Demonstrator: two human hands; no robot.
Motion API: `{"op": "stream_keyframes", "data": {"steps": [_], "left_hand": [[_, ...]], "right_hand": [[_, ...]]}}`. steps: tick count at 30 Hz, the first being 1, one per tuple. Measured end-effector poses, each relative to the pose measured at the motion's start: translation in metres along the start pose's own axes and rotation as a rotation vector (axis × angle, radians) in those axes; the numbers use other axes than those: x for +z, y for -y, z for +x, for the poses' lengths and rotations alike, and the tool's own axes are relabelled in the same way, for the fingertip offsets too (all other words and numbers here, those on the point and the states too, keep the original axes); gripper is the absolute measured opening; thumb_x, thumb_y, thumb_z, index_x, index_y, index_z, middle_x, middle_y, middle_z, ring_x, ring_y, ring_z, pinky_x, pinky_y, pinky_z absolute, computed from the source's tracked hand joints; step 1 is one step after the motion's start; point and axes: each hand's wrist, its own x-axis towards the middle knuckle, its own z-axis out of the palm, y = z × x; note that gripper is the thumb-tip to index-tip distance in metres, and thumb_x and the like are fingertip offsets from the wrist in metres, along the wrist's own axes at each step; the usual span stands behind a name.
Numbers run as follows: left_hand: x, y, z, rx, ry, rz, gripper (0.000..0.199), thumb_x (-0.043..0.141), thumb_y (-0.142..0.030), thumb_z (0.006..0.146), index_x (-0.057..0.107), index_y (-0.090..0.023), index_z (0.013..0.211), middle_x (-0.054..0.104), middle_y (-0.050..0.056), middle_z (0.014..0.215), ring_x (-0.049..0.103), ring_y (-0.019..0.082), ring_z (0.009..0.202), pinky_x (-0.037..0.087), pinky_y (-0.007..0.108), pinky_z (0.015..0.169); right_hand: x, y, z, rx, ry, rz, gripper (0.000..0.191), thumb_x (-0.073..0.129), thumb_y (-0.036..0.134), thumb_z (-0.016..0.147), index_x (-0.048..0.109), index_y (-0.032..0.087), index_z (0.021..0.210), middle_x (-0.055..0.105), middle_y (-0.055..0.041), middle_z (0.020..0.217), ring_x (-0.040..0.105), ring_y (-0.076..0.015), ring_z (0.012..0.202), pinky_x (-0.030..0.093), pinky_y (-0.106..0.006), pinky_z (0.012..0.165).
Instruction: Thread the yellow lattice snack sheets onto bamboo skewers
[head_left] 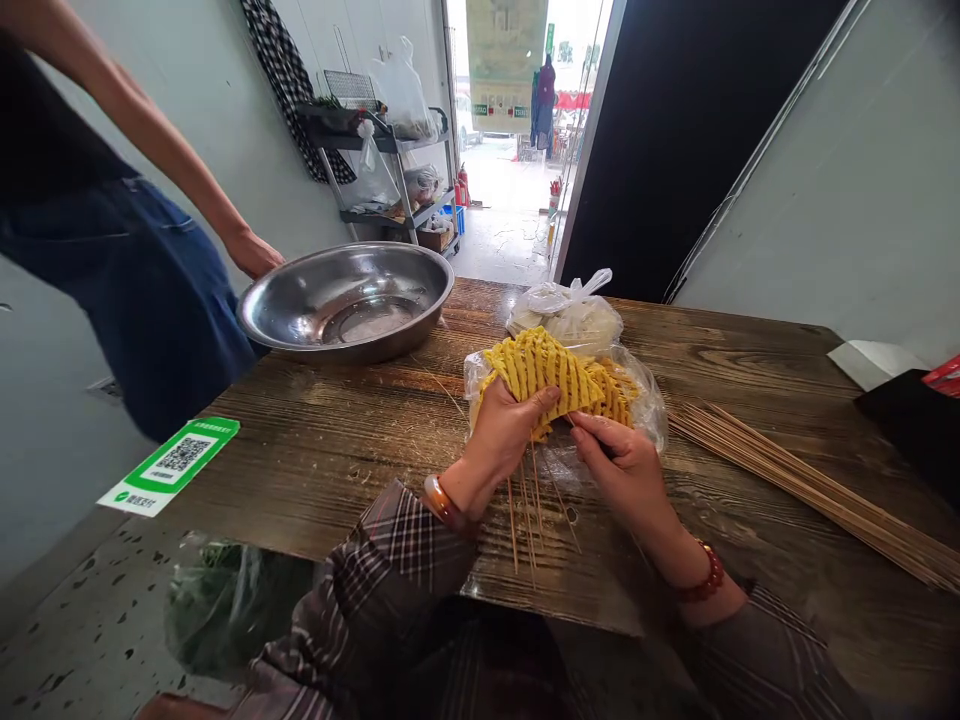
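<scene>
My left hand (510,425) grips a yellow, ridged, slitted piece of food (536,372), thumb on top. At its lower right edge, my right hand (615,455) pinches what looks like a thin stick, mostly hidden by the fingers. Beneath and behind lie more yellow pieces (619,388) on a clear plastic bag (651,405). Several thin wooden skewers (514,525) stick out toward me from under the food and my left hand. To the right, a long bundle of skewers (795,480) rests on the dark wooden table (360,440).
Another person's hand (255,252) touches a large metal basin (352,300) at the table's far left. A tied plastic bag (570,315) sits behind the food. There is a green QR card (176,460) at the left edge and a black box (911,425) at the right.
</scene>
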Motion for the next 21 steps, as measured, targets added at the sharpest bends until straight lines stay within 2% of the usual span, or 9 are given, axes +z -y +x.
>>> {"op": "stream_keyframes", "data": {"steps": [8,18,21], "left_hand": [[-0.002,-0.001,0.001,-0.001,0.000,0.008,0.040,0.087,-0.027,0.063,0.070,-0.017,0.098,0.075,0.006,0.102,0.070,0.022,0.094,0.053,0.037,0.091],[-0.004,0.002,0.002,-0.007,0.012,0.020,0.039,0.086,-0.026,0.065,0.069,-0.018,0.099,0.075,0.005,0.100,0.070,0.020,0.092,0.053,0.035,0.089],[-0.003,0.002,0.001,-0.010,0.011,0.027,0.042,0.086,-0.027,0.065,0.068,-0.019,0.101,0.075,0.005,0.101,0.070,0.021,0.094,0.053,0.037,0.091]], "right_hand": [[-0.004,-0.003,0.000,0.034,0.062,0.043,0.026,0.064,0.031,0.087,0.078,0.024,0.107,0.079,-0.0053,0.104,0.075,-0.0250,0.094,0.061,-0.045,0.088],[-0.014,-0.012,0.005,-0.001,0.145,0.061,0.026,0.066,0.033,0.086,0.078,0.025,0.109,0.077,-0.0067,0.111,0.074,-0.0255,0.102,0.058,-0.046,0.095],[-0.013,-0.011,0.005,0.017,0.129,0.067,0.025,0.066,0.034,0.086,0.079,0.025,0.106,0.078,-0.0067,0.107,0.074,-0.0248,0.098,0.060,-0.044,0.091]]}}
